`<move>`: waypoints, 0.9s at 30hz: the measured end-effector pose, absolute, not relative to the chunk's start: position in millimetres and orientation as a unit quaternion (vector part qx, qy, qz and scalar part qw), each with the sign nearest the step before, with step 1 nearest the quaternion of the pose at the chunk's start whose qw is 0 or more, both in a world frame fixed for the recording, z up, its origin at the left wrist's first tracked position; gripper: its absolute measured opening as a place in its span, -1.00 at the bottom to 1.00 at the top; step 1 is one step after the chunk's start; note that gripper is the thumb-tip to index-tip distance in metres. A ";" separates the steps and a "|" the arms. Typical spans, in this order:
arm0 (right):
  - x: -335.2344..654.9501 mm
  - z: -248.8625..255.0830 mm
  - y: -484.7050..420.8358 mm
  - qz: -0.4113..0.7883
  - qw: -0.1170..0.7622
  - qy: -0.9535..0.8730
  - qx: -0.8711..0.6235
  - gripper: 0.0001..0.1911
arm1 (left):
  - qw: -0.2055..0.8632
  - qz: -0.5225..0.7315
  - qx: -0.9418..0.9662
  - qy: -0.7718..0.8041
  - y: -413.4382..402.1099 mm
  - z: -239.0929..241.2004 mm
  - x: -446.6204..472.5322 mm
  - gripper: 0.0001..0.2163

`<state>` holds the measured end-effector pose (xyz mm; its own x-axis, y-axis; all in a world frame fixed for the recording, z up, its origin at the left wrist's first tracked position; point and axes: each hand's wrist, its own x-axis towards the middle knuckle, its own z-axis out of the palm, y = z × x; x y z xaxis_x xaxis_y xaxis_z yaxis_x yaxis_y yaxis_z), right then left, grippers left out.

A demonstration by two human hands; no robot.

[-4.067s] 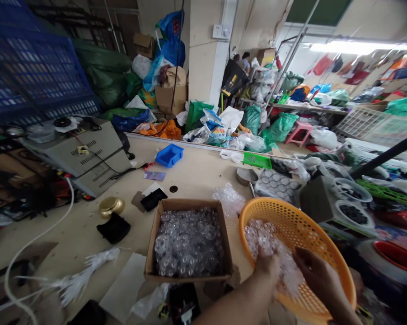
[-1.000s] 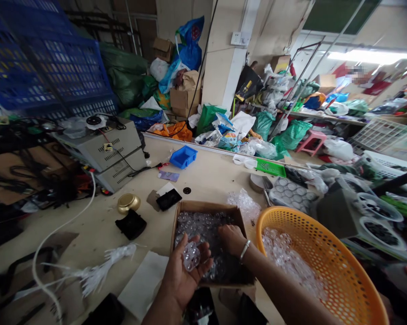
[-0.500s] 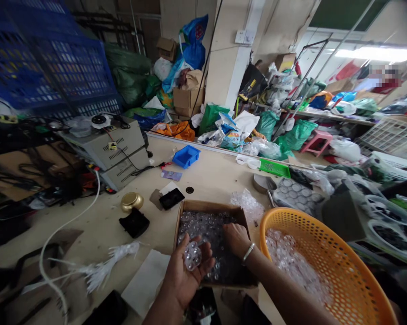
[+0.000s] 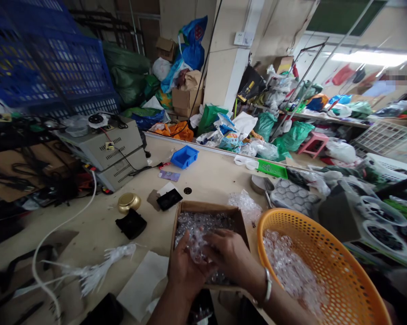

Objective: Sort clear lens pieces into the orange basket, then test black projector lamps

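Observation:
A cardboard box (image 4: 207, 208) full of small clear plastic pieces (image 4: 203, 222) sits on the table in front of me. Over its near half my left hand (image 4: 183, 267) and my right hand (image 4: 231, 255) are brought together, fingers curled round a clump of clear pieces (image 4: 197, 246) held between them. A silver bangle (image 4: 267, 286) is on my right wrist. To the right stands an orange mesh basket (image 4: 328, 253) holding more clear pieces (image 4: 291, 268).
On the table lie a gold lid (image 4: 129, 201), black pads (image 4: 132, 223), a blue bin (image 4: 184, 156), a green tray (image 4: 271, 168), white paper (image 4: 142, 284) and a white cable (image 4: 59, 232). Grey equipment boxes (image 4: 108, 146) stand left; bags and cartons pile up behind.
My right hand has come off the pile in the box and joined my left hand, which turned from palm-up to closed over the clear pieces. Earlier both hands were in the orange basket.

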<state>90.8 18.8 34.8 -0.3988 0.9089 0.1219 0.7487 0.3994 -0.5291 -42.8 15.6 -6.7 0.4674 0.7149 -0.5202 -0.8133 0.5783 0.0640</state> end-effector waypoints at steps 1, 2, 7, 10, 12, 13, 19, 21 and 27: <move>88.8 34.3 18.1 0.245 0.216 -0.809 -0.489 -0.82 | 0.847 0.456 -0.103 0.254 16.3 -5.1 -43.1 -0.77; 89.5 32.1 19.9 0.287 0.238 -0.794 -0.480 -0.78 | 0.842 0.459 -0.111 0.263 17.1 -3.2 -44.1 -0.78; 114.8 -1.8 52.3 0.229 0.192 -0.750 -0.591 -0.70 | 0.827 0.445 -0.129 0.319 18.5 7.0 -57.3 -0.83; 119.2 -27.9 66.4 0.199 0.088 -0.772 -0.597 -0.64 | 0.827 0.444 -0.126 0.321 17.9 9.8 -64.8 -0.82; 114.8 -39.4 69.2 0.189 0.060 -0.775 -0.600 -0.66 | 0.825 0.445 -0.121 0.327 17.6 10.4 -67.0 -0.82; 112.1 -42.9 69.4 0.178 0.049 -0.776 -0.603 -0.67 | 0.824 0.445 -0.119 0.331 17.4 10.5 -67.3 -0.82; 113.0 -46.8 70.6 0.143 0.035 -0.794 -0.589 -0.79 | 0.817 0.440 -0.114 0.355 15.0 10.1 -65.6 -0.83; 116.8 -46.6 71.5 0.138 0.044 -0.795 -0.589 -0.83 | 0.817 0.437 -0.115 0.359 14.0 10.3 -65.5 -0.83; 118.7 -46.4 72.6 0.131 0.079 -0.797 -0.585 -0.87 | 0.816 0.440 -0.111 0.358 13.3 10.0 -63.8 -0.84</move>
<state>118.7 72.6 -46.4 -0.3041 0.9523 -0.0275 0.9108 0.2821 -0.3014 -63.8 13.3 10.0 0.3559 0.6388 -0.6822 -0.7983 0.5873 0.1335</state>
